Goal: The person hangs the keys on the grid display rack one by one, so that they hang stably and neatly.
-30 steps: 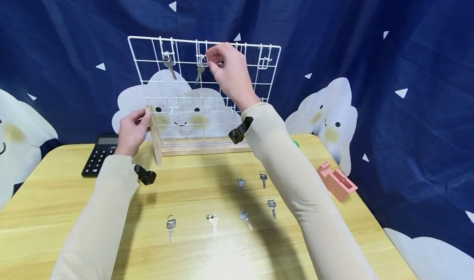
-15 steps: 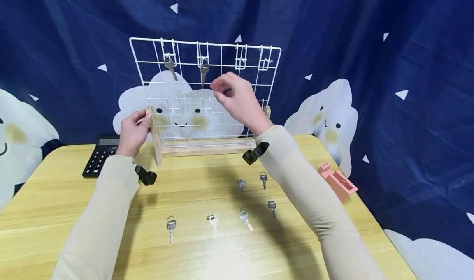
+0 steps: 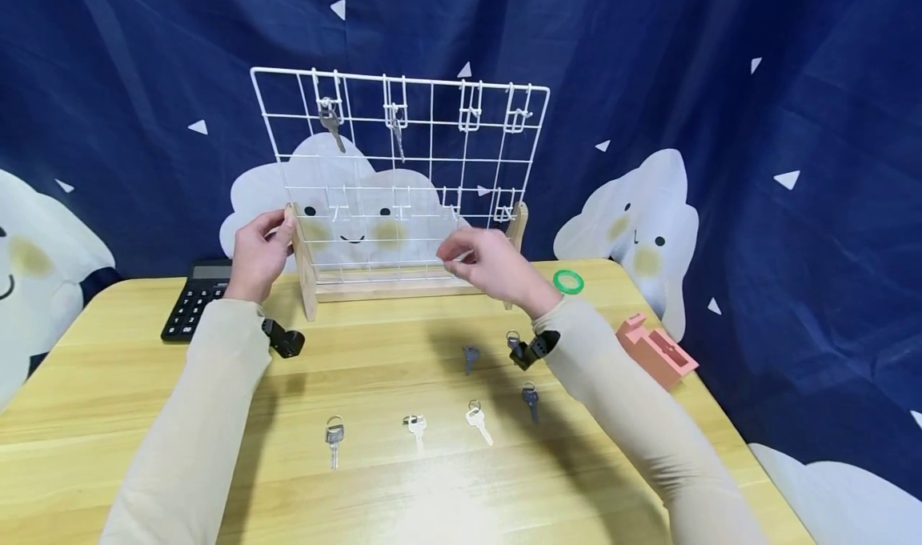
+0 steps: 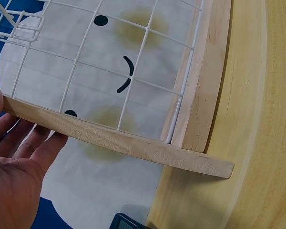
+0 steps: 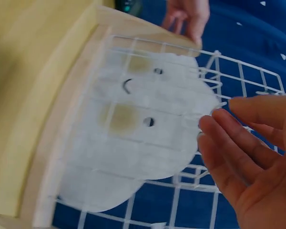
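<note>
While the left hand (image 3: 259,258) pinches the left wooden post (image 3: 306,277) of the rack (image 3: 389,290), the right hand (image 3: 495,265) hovers before the rack's right half, its fingers (image 5: 224,169) loosely bent, thumb parted, holding nothing. Two hung keys (image 3: 332,125) dangle at upper left (that share looks done); six loose keys (image 3: 334,435) lie nearer on the bench (image 3: 288,489), and six bare hooks (image 3: 479,106) suggest most remains.

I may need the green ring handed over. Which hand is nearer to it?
Right. The right hand hovers to the left of the green ring in the head view; the left hand is farther off, holding the left wooden post.
</note>
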Available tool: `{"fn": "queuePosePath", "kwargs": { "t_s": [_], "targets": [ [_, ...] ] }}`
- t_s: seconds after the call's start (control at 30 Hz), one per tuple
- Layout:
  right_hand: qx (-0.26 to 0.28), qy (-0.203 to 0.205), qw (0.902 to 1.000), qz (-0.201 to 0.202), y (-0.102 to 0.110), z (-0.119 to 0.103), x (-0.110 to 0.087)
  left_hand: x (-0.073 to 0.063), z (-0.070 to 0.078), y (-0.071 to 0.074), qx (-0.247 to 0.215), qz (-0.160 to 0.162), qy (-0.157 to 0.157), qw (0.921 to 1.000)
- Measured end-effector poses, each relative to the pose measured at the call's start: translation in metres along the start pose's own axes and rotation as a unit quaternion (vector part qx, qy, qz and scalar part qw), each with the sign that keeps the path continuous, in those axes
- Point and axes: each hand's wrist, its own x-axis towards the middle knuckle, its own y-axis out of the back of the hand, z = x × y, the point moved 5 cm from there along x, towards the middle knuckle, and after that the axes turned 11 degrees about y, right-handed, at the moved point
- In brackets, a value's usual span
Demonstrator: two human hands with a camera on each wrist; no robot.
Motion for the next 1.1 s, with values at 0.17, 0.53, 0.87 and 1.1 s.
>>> {"fn": "queuePosePath", "kwargs": {
  "t_s": [0.17,0.53,0.87,1.1],
  "targets": [
    [0.013,-0.025,0.9988,-0.039,-0.016,0.019,-0.022,0.001,0.002,0.001,0.017,0.0,-0.007,0.9998],
    [0.021,-0.077,0.9916,-0.102,-0.053,0.057,-0.063,0.0,0.002,0.001,0.027,-0.001,-0.008,0.9996],
    [0.001,-0.088,0.9857,-0.143,-0.076,0.076,-0.078,-0.001,0.002,0.0,0.018,0.004,-0.008,0.9998],
    [-0.034,-0.074,0.9829,-0.165,-0.086,0.079,-0.077,0.0,0.001,-0.001,0.021,0.002,-0.003,0.9998]
  ]
}}
